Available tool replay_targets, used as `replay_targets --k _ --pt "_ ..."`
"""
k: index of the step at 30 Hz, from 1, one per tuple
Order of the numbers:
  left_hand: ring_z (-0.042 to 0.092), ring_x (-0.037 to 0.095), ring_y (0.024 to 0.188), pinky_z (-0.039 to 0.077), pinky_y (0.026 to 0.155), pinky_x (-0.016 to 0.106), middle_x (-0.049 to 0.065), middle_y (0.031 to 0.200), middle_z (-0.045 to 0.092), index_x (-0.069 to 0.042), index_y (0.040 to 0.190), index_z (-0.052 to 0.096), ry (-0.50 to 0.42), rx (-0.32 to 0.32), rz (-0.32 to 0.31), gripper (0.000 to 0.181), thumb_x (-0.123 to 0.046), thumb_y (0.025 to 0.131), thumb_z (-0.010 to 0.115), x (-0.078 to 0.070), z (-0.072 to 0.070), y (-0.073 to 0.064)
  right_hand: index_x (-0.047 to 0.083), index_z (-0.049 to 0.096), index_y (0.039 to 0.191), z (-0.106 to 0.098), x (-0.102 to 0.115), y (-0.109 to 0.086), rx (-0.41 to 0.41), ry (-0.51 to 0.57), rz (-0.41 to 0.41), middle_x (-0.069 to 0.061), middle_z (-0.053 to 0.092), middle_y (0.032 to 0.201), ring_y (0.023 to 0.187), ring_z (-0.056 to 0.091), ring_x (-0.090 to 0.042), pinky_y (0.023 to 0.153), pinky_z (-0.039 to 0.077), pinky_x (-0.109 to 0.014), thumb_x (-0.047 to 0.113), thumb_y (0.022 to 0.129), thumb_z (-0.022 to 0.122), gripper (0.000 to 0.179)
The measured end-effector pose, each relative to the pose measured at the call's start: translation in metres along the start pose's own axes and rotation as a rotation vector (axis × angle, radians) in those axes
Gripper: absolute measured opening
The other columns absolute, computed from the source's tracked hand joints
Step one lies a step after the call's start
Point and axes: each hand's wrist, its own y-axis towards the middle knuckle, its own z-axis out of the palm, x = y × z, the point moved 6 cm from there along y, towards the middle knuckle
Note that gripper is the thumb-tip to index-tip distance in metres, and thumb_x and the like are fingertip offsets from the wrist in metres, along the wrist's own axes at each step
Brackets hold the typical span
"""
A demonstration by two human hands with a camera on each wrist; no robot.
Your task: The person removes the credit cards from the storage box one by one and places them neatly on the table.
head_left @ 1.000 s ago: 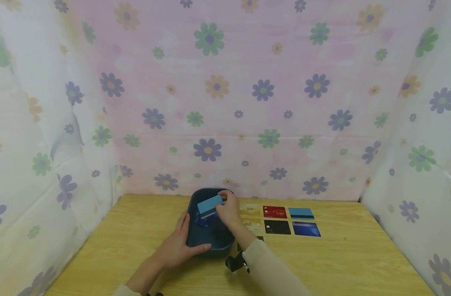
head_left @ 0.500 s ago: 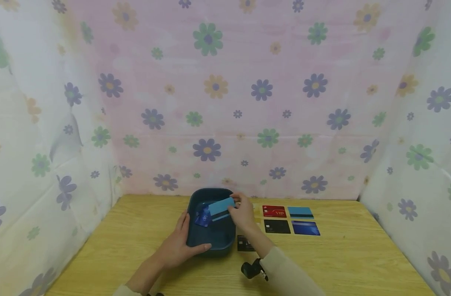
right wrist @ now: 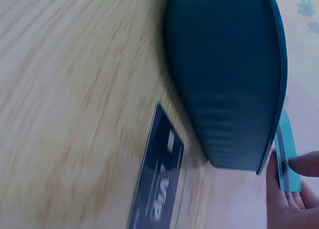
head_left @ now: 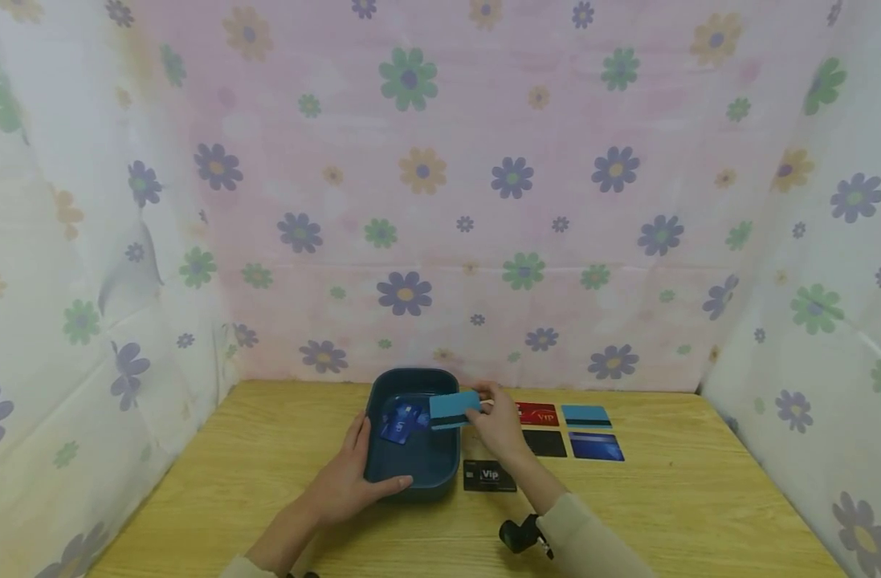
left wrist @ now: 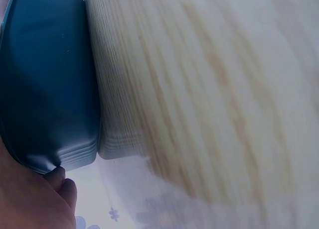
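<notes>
A dark teal plastic box (head_left: pixel 418 474) stands on the table, seen from outside in both wrist views. My left hand (head_left: pixel 346 478) holds its near left corner, fingers along the left side and thumb across the near edge. Several dark blue cards (head_left: pixel 401 421) lie inside. My right hand (head_left: pixel 499 423) pinches a light blue card with a black stripe (head_left: pixel 450 408) between thumb and fingers, over the box's right rim. In the right wrist view the card (right wrist: pixel 286 144) appears nearly edge-on beyond the rim. The right hand partly hides the cards on the table behind it.
Right of the box lie a red VIP card (head_left: pixel 540 414), a black card (head_left: pixel 547 443), a light blue card (head_left: pixel 586 416) and a dark blue card (head_left: pixel 597 446). A black Vip card (head_left: pixel 489 475) lies close to the box. Flowered cloth (head_left: pixel 440 201) encloses the table's back and sides.
My right hand has moved right with the light blue card, from above the box's middle to its right rim. The blue cards inside show more now. The left hand stays in place.
</notes>
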Motion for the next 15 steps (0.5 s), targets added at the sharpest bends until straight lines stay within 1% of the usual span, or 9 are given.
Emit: replay_targets --k 3,6,9,12,15 --pt "0.039 0.048 0.143 0.045 0.103 0.063 0.015 0.172 -0.002 -0.006 0.165 0.001 -0.002 0.000 0.005 0.133 -0.076 0.078 0.072 -0.001 0.000 -0.001 -0.004 0.059 0.130 -0.006 -0.002 -0.001 0.029 -0.024 -0.016 -0.023 0.058 0.118 0.091 0.069 -0.027 0.069 0.060 -0.043 -0.012 0.092 0.063 0.040" --pt "0.038 0.048 0.144 0.044 0.104 0.063 0.015 0.172 -0.002 -0.006 0.165 0.000 -0.008 0.002 0.008 0.133 -0.076 0.078 0.073 -0.001 -0.001 -0.001 -0.003 0.063 0.129 -0.012 -0.003 -0.005 0.060 -0.050 -0.027 -0.023 0.058 0.116 0.096 0.071 -0.033 0.076 0.061 -0.051 -0.012 0.092 0.064 0.038" --pt "0.038 0.048 0.144 0.044 0.104 0.063 0.015 0.172 -0.002 -0.006 0.165 0.000 -0.010 0.003 0.009 0.133 -0.075 0.078 0.073 -0.002 -0.001 -0.001 -0.001 0.065 0.128 -0.018 -0.003 -0.008 0.079 -0.087 -0.025 -0.021 0.057 0.115 0.098 0.072 -0.036 0.074 0.061 -0.046 -0.010 0.093 0.066 0.037" --pt "0.039 0.048 0.143 0.044 0.103 0.064 0.014 0.172 -0.002 -0.007 0.165 0.000 -0.012 0.004 0.009 0.132 -0.074 0.079 0.073 -0.001 0.000 -0.001 0.001 0.066 0.130 -0.026 -0.006 -0.011 0.086 -0.124 -0.016 -0.020 0.058 0.116 0.100 0.071 -0.034 0.073 0.060 -0.042 -0.008 0.093 0.067 0.038" --pt "0.038 0.049 0.144 0.044 0.104 0.064 0.014 0.172 -0.003 -0.007 0.165 -0.001 -0.012 0.008 0.011 0.131 -0.074 0.079 0.073 -0.001 0.000 0.000 0.003 0.065 0.132 -0.036 -0.009 -0.014 0.086 -0.135 0.008 -0.019 0.060 0.121 0.102 0.070 -0.032 0.078 0.060 -0.044 -0.007 0.094 0.066 0.039"
